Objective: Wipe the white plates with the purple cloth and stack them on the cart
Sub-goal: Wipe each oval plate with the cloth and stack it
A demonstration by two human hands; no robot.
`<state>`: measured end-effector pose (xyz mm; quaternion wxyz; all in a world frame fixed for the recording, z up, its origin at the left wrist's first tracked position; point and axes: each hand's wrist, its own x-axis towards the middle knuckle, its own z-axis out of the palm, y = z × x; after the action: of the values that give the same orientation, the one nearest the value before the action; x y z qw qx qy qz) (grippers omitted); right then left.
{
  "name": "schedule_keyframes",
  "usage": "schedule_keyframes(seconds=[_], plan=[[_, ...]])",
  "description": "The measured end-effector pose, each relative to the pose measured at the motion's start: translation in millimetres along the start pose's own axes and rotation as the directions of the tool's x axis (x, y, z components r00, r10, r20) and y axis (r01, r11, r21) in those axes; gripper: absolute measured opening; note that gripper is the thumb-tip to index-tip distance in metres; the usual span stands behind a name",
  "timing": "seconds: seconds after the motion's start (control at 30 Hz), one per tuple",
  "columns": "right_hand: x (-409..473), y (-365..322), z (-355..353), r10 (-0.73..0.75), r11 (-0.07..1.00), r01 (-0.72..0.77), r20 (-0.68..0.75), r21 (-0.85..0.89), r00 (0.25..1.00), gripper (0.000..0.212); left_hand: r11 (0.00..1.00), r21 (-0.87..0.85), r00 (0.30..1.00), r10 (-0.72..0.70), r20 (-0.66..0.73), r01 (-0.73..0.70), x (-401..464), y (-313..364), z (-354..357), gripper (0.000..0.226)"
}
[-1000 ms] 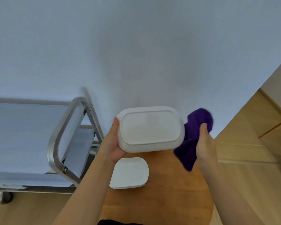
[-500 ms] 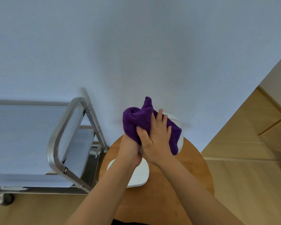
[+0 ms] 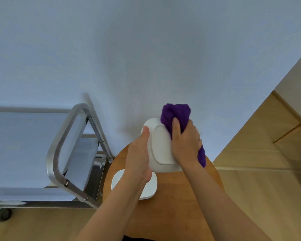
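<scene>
A white rounded-rectangle plate (image 3: 161,146) is held up above the round wooden table (image 3: 177,206), its underside toward me and its long side upright. My left hand (image 3: 139,153) grips its left edge, thumb on the rim. My right hand (image 3: 185,143) grips the purple cloth (image 3: 175,113) and presses it on the plate's right edge. A second white plate (image 3: 149,188) lies flat on the table, partly hidden by my left forearm.
A metal cart (image 3: 63,145) with a tubular handle and pale shelves stands to the left of the table, a wheel (image 3: 4,213) at its lower left. A pale wall is close behind. Wooden floor runs along the right.
The plate has turned from lengthwise to upright. The cloth went from beside the plate to covering it, and now sits on its right edge with the plate's underside showing.
</scene>
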<state>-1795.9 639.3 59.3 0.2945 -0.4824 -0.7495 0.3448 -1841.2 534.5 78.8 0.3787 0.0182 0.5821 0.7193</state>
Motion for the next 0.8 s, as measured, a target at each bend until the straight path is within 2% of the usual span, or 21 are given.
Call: schedule_keyframes(seconds=[0.17,0.3,0.4,0.47,0.5,0.57,0.67,0.73,0.8], plan=[[8,25,-11,0.057,0.992,-0.059,0.020,0.113,0.998,0.031,0.999,-0.024,0.999,0.039,0.015,-0.039,-1,7,-1,0.039],[-1,40,-15,0.149,0.965,-0.153,0.031,0.211,0.988,0.026,0.994,-0.093,0.998,0.064,0.022,-0.062,0,13,0,0.039],[-24,39,-1,0.162,0.963,-0.181,0.108,0.200,0.981,0.049,0.992,-0.068,0.994,0.102,-0.028,-0.103,-2,9,13,0.041],[-38,26,9,0.188,0.922,-0.227,0.150,0.315,0.971,0.057,0.995,-0.039,0.994,0.093,-0.049,-0.095,-2,2,22,0.035],[-43,19,12,0.191,0.893,-0.238,0.159,0.382,0.969,0.055,0.995,-0.017,0.994,0.093,-0.052,-0.094,-2,-2,23,0.030],[-47,9,16,0.228,0.831,-0.310,0.225,0.461,0.947,0.047,0.975,0.135,0.983,0.184,-0.027,-0.178,-3,-8,23,0.034],[-45,3,11,0.245,0.722,-0.434,0.387,0.539,0.889,0.046,0.864,0.344,0.929,0.356,0.101,-0.368,-5,-14,18,0.046],[-41,-1,6,0.204,0.720,-0.411,0.395,0.560,0.896,0.047,0.789,0.435,0.900,0.403,0.166,-0.434,-5,-12,16,0.051],[-37,-3,4,0.165,0.746,-0.353,0.357,0.565,0.919,0.038,0.751,0.469,0.884,0.410,0.222,-0.466,-2,-7,15,0.048]])
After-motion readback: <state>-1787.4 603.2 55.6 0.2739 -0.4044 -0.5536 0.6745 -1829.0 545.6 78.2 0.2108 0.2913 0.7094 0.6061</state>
